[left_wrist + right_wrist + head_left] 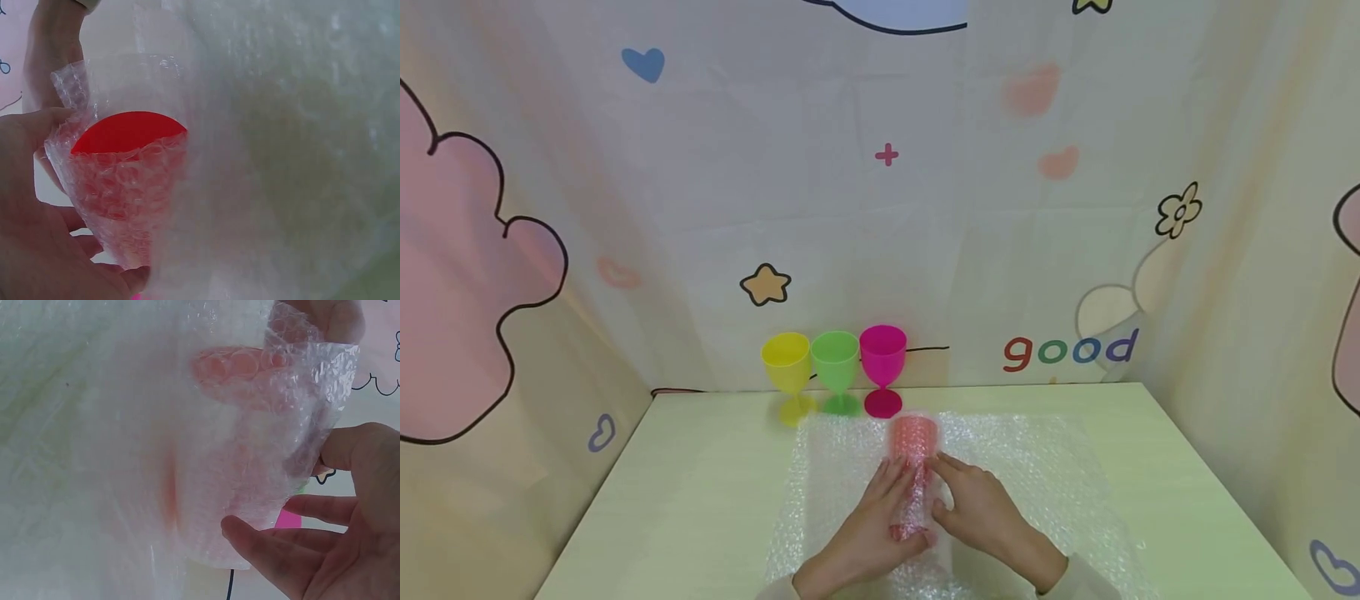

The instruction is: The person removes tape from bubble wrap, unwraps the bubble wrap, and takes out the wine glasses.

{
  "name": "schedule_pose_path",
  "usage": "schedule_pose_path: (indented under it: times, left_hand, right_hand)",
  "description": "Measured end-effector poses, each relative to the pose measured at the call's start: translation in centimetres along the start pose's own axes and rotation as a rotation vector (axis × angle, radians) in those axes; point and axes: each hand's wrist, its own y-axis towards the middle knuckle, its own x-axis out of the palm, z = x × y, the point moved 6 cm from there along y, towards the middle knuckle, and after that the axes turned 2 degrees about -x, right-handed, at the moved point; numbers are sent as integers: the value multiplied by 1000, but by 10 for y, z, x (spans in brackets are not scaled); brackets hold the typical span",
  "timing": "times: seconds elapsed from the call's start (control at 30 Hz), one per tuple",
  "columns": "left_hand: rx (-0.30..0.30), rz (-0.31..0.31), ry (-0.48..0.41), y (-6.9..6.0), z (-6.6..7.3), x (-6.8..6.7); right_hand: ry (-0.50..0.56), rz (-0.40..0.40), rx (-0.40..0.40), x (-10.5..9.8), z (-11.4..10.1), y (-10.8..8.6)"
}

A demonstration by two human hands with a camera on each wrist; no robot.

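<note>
A red goblet (914, 435) lies on its side in bubble wrap (1022, 467), bowl end away from me and round foot nearer. Part of the red foot (128, 134) shows uncovered in the left wrist view. My left hand (880, 521) rests along the goblet's left side, fingers fairly straight against the wrap and thumb by the foot. On the opposite side, my right hand (981, 504) touches the wrapped goblet with extended fingers (262, 547). Cloudy plastic hides much of the goblet in both wrist views.
Behind the wrap stand a yellow goblet (786, 362), a green goblet (836, 360) and a pink goblet (883, 357), upright in a row. The pale table (677, 475) meets a printed cloth backdrop (925, 250) at the back, with cloth also at both sides.
</note>
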Motion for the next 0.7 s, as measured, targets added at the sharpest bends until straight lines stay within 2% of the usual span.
schedule_pose_path:
  times: [0.2, 0.33, 0.5, 0.7]
  left_hand:
    - [-14, -11, -6, 1, -1, 4]
    - [-10, 10, -5, 4, 1, 4]
    - [15, 40, 49, 12, 5, 4]
    - [-12, 18, 54, 16, 4, 8]
  right_hand:
    - [-48, 68, 7, -1, 2, 2]
    - [-85, 108, 4, -2, 4, 3]
    - [-140, 125, -1, -3, 3, 5]
    - [-151, 153, -7, -5, 2, 7]
